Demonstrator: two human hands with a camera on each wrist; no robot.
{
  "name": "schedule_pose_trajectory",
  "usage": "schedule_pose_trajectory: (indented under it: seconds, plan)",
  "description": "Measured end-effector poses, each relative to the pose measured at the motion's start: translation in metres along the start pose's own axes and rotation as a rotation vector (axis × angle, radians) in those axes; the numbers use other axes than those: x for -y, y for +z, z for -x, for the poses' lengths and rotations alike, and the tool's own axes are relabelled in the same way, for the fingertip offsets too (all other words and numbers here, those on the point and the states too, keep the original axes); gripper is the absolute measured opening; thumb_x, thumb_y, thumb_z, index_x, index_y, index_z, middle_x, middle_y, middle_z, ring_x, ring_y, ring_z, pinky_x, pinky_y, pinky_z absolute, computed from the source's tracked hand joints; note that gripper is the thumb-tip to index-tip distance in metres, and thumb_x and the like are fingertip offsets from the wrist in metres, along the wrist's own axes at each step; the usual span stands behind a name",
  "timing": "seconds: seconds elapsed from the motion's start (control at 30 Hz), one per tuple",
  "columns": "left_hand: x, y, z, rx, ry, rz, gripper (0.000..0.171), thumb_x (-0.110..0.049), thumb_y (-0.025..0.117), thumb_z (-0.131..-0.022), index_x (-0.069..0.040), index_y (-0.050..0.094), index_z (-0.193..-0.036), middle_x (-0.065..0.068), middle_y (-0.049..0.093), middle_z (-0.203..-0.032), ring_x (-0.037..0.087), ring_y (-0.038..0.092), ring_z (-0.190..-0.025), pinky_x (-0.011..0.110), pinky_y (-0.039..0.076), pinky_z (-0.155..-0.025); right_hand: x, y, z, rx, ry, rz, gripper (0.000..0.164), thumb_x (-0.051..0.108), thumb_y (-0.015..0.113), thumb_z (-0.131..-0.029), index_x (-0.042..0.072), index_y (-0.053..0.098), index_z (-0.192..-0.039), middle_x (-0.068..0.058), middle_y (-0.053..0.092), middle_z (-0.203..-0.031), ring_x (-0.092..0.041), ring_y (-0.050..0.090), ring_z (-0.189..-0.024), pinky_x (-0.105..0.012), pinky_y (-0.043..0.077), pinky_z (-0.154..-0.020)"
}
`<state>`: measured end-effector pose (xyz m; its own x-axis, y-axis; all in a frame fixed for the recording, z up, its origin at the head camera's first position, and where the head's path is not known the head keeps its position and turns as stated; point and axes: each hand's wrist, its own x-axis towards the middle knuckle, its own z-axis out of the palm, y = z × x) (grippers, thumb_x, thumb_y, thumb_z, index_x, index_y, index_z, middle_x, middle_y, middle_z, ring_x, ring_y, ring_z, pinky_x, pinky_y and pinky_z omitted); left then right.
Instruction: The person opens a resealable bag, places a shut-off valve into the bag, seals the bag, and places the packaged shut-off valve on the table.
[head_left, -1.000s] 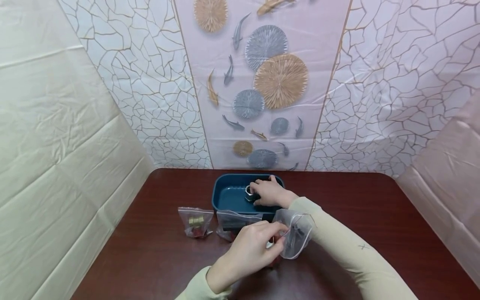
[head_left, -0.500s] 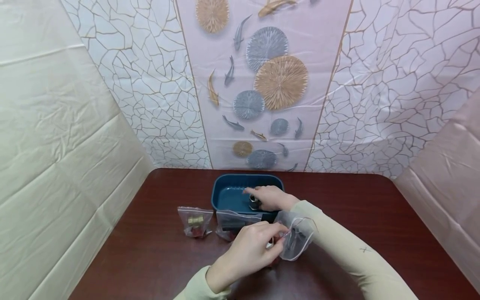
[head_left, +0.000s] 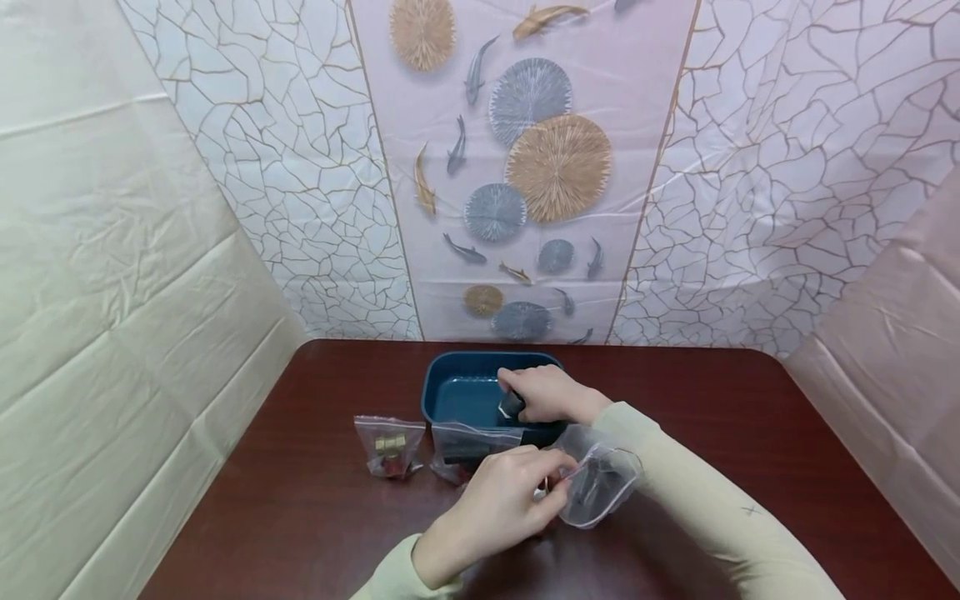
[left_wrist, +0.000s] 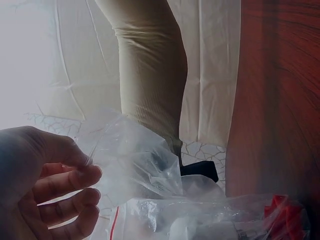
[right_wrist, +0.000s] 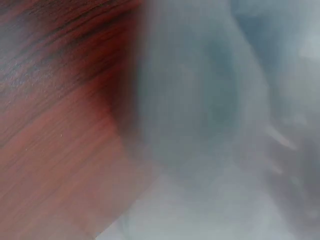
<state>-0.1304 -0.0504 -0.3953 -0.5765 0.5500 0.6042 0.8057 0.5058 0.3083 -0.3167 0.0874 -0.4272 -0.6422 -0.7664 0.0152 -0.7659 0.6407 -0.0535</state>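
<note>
In the head view my left hand (head_left: 498, 496) pinches the rim of a clear plastic bag (head_left: 603, 487) between thumb and forefinger. The left wrist view shows the same bag (left_wrist: 132, 155) hanging from the fingertips, its other fingers loosely bent. My right hand (head_left: 551, 392) is inside the blue bin (head_left: 442, 396), gripping a dark cylindrical fitting (head_left: 512, 406) with a pale, shiny end. That fitting is tilted, its pale end pointing down. Cloudy plastic blurs most of the right wrist view, so the right fingers cannot be made out there.
On the brown table (head_left: 300, 500), a zip bag (head_left: 366, 427) with a brass-coloured fitting (head_left: 390, 443) stands left of the bin. Another zip bag (head_left: 480, 433) with a dark piece sits before the bin. A bagged red part (left_wrist: 284, 220) appears low in the left wrist view.
My right hand has closed around the dark fitting and tilted it within the bin. The left hand stays put, while the bag it holds has shifted slightly right and down.
</note>
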Motion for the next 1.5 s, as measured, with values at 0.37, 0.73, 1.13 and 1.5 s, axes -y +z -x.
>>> schedule_pose_trajectory:
  seconds: [0.37, 0.73, 1.13, 1.5]
  plan:
    - [-0.001, 0.003, -0.001, 0.014, 0.001, 0.003, 0.016, -0.011, 0.070, -0.089, -0.018, 0.071, -0.103, -0.015, 0.065, -0.078, -0.002, 0.057, -0.074, 0.012, 0.045, -0.068, -0.001, -0.010, 0.032, -0.081, 0.164, -0.340, 0.050, 0.019, 0.077, -0.090, 0.014, 0.058, -0.136, -0.005, 0.062, -0.120, -0.014, 0.062, -0.092, -0.035, 0.054, -0.075]
    - [-0.002, 0.004, -0.002, 0.031, 0.037, -0.035, 0.015, -0.013, 0.070, -0.090, -0.020, 0.071, -0.103, -0.016, 0.064, -0.079, -0.006, 0.053, -0.074, 0.009, 0.042, -0.067, -0.006, -0.009, 0.034, 0.017, 0.186, -0.288, 0.044, 0.023, 0.076, -0.092, 0.008, 0.060, -0.130, -0.009, 0.062, -0.118, -0.014, 0.061, -0.088, -0.035, 0.053, -0.075]
    - [-0.005, 0.008, -0.001, 0.059, 0.031, -0.001, 0.016, -0.010, 0.070, -0.089, -0.018, 0.071, -0.104, -0.015, 0.064, -0.078, -0.004, 0.055, -0.072, 0.007, 0.039, -0.066, 0.000, -0.016, 0.036, 0.059, 0.192, -0.305, 0.041, 0.024, 0.078, -0.090, 0.011, 0.065, -0.127, 0.005, 0.065, -0.091, -0.008, 0.058, -0.071, -0.032, 0.051, -0.066]
    - [-0.004, 0.015, 0.000, 0.109, 0.011, 0.024, 0.016, -0.011, 0.071, -0.088, -0.016, 0.071, -0.103, -0.012, 0.066, -0.079, -0.002, 0.056, -0.073, 0.009, 0.040, -0.069, -0.007, -0.048, 0.060, -0.207, 0.087, -0.345, 0.028, 0.028, 0.079, -0.089, 0.022, 0.068, -0.114, 0.005, 0.068, -0.100, -0.011, 0.062, -0.083, -0.037, 0.053, -0.073]
